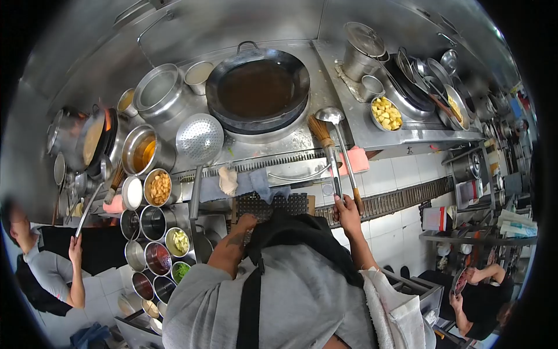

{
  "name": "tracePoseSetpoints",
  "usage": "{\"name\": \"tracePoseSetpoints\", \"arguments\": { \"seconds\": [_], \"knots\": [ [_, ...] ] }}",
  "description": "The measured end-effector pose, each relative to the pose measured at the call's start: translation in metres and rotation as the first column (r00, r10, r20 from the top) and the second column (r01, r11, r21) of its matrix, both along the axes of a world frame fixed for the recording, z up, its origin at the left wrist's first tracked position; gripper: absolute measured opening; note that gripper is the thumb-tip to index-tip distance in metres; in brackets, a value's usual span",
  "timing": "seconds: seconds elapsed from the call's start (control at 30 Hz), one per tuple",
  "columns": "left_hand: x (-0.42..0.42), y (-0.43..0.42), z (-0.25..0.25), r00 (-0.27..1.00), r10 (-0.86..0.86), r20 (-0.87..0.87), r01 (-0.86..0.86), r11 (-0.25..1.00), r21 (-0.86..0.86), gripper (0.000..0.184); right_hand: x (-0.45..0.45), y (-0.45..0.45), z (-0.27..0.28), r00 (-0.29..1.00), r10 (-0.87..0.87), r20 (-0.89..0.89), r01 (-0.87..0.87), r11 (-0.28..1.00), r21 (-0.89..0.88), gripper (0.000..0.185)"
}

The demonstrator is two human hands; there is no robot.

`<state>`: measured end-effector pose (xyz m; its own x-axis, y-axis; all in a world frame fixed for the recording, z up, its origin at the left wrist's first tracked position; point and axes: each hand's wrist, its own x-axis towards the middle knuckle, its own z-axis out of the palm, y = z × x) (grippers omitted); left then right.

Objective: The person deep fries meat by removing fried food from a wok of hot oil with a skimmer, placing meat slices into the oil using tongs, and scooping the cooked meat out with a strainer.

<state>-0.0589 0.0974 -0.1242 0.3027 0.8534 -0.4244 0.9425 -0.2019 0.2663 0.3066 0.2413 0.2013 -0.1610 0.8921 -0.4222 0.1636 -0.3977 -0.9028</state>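
Right fingers (345, 205) on brush (320, 131); wok (297, 78) oily-looking

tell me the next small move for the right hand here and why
Probably swing the ladle over the wok: the right hand is at the handles of the ladle and brush, the ladle's bowl is close beside the wok, and dark liquid covers the wok's bottom.

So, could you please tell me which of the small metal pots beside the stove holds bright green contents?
The small pot just below the one with pale yellow pieces; its neighbours hold other colours.
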Motion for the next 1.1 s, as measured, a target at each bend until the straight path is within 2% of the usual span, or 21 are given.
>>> {"name": "tracePoseSetpoints", "arguments": {
  "seconds": [0.03, 0.07, 0.1, 0.17, 0.2, 0.23, 0.27, 0.3, 0.43, 0.5, 0.57, 0.6, 0.67, 0.7, 0.77, 0.8, 0.87, 0.9, 1.0, 1.07, 1.1],
  "knots": [
    [-0.002, 0.006, 0.001, 0.997, -0.068, -0.032, 0.067, 0.997, -0.033, 0.024, 0.003, -0.002, 0.000, 1.000, -0.010, -0.028, 0.009, 0.999, -0.038, 0.025],
    [0.003, 0.015, 0.015, 0.952, 0.296, 0.079, -0.256, 0.910, -0.326, 0.026, 0.005, -0.003, 0.000, 0.998, -0.019, -0.058, 0.014, 0.997, -0.075, 0.022],
    [0.015, 0.029, 0.036, 0.770, 0.634, 0.071, -0.474, 0.642, -0.603, 0.030, 0.006, -0.004, 0.003, 0.998, -0.020, -0.063, 0.015, 0.997, -0.073, 0.022],
    [0.040, 0.079, 0.078, 0.941, 0.287, 0.179, -0.170, 0.859, -0.484, 0.036, 0.005, -0.004, 0.011, 0.998, -0.058, -0.035, 0.055, 0.994, -0.090, 0.023],
    [0.054, 0.097, 0.136, 0.790, 0.396, 0.468, -0.193, 0.885, -0.425, 0.039, 0.004, -0.004, 0.010, 0.997, -0.065, -0.034, 0.061, 0.993, -0.096, 0.023],
    [0.070, 0.112, 0.202, 0.544, 0.447, 0.711, -0.235, 0.894, -0.382, 0.042, 0.005, -0.004, 0.008, 0.997, -0.075, -0.025, 0.073, 0.994, -0.077, 0.024],
    [0.078, 0.131, 0.240, 0.375, 0.450, 0.810, -0.310, 0.885, -0.348, 0.031, 0.006, -0.003, 0.009, 0.997, -0.080, -0.015, 0.079, 0.995, -0.054, 0.025],
    [0.079, 0.150, 0.268, 0.315, 0.422, 0.850, -0.446, 0.857, -0.260, 0.019, 0.004, -0.002, 0.013, 0.996, -0.079, -0.039, 0.076, 0.995, -0.068, 0.026],
    [0.061, 0.220, 0.348, 0.439, 0.299, 0.847, -0.725, 0.674, 0.138, 0.071, 0.006, 0.002, 0.014, 0.997, -0.075, 0.009, 0.075, 0.997, -0.014, 0.028],
    [0.055, 0.237, 0.360, 0.524, 0.362, 0.771, -0.761, 0.606, 0.233, 0.076, 0.013, 0.002, 0.008, 0.996, -0.090, 0.001, 0.090, 0.996, -0.002, 0.033],
    [0.029, 0.263, 0.301, 0.690, 0.210, 0.693, -0.633, 0.639, 0.437, 0.066, 0.026, -0.002, -0.005, 0.972, -0.145, 0.183, 0.126, 0.985, 0.114, 0.041],
    [0.034, 0.260, 0.310, 0.696, 0.202, 0.689, -0.621, 0.651, 0.436, 0.059, 0.033, -0.008, 0.002, 0.959, -0.161, 0.233, 0.143, 0.985, 0.092, 0.041],
    [0.030, 0.268, 0.288, 0.572, 0.295, 0.766, -0.681, 0.690, 0.243, 0.057, 0.045, -0.029, 0.035, 0.940, -0.211, 0.270, 0.191, 0.977, 0.097, 0.041],
    [0.049, 0.270, 0.298, 0.587, 0.273, 0.762, -0.643, 0.730, 0.234, 0.057, 0.056, -0.040, 0.034, 0.914, -0.303, 0.269, 0.279, 0.952, 0.122, 0.040],
    [0.051, 0.258, 0.325, 0.509, 0.495, 0.704, -0.729, 0.683, 0.047, 0.057, 0.075, -0.054, 0.024, 0.894, -0.393, 0.216, 0.380, 0.920, 0.101, 0.038],
    [0.048, 0.252, 0.333, 0.507, 0.500, 0.702, -0.736, 0.676, 0.050, 0.057, 0.081, -0.059, 0.032, 0.891, -0.430, 0.143, 0.423, 0.903, 0.078, 0.038],
    [0.077, 0.244, 0.337, 0.516, 0.236, 0.824, -0.635, 0.751, 0.183, 0.056, 0.102, -0.072, 0.024, 0.832, -0.520, 0.195, 0.516, 0.853, 0.075, 0.039],
    [0.093, 0.239, 0.321, 0.421, 0.100, 0.901, -0.586, 0.789, 0.186, 0.053, 0.113, -0.081, 0.028, 0.809, -0.534, 0.246, 0.527, 0.844, 0.102, 0.039],
    [0.153, 0.200, 0.319, 0.477, 0.261, 0.839, -0.278, 0.951, -0.137, 0.040, 0.145, -0.121, 0.030, 0.664, -0.545, 0.513, 0.494, 0.834, 0.247, 0.035],
    [0.189, 0.177, 0.306, 0.523, 0.222, 0.823, -0.074, 0.974, -0.216, 0.035, 0.184, -0.158, 0.007, 0.388, -0.484, 0.785, 0.492, 0.828, 0.268, 0.033],
    [0.203, 0.167, 0.303, 0.495, 0.221, 0.840, -0.001, 0.967, -0.254, 0.033, 0.202, -0.181, 0.007, 0.298, -0.497, 0.815, 0.553, 0.786, 0.276, 0.033]
  ]
}}
